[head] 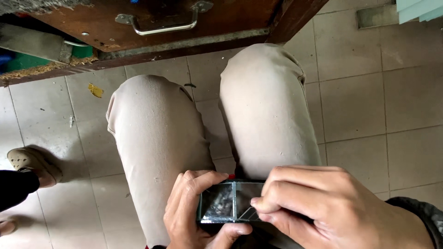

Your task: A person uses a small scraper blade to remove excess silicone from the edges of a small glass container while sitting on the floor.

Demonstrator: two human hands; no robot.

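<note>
A small flat glass piece (227,202) with a dark edge and a thin dividing line rests in my lap, between my knees in beige trousers (161,138). My left hand (189,216) grips its left side, thumb underneath and fingers curled over the top edge. My right hand (318,207) is closed over its right part, fingertips pressed on the glass surface. Whether the right hand also holds a small tool is hidden by the fingers.
A brown wooden drawer front with a metal handle (161,23) hangs above my knees. Pale tiled floor (378,101) lies all around. Another person's shoe (32,163) and dark trouser leg stand at the left. A yellow scrap (95,90) lies on the tiles.
</note>
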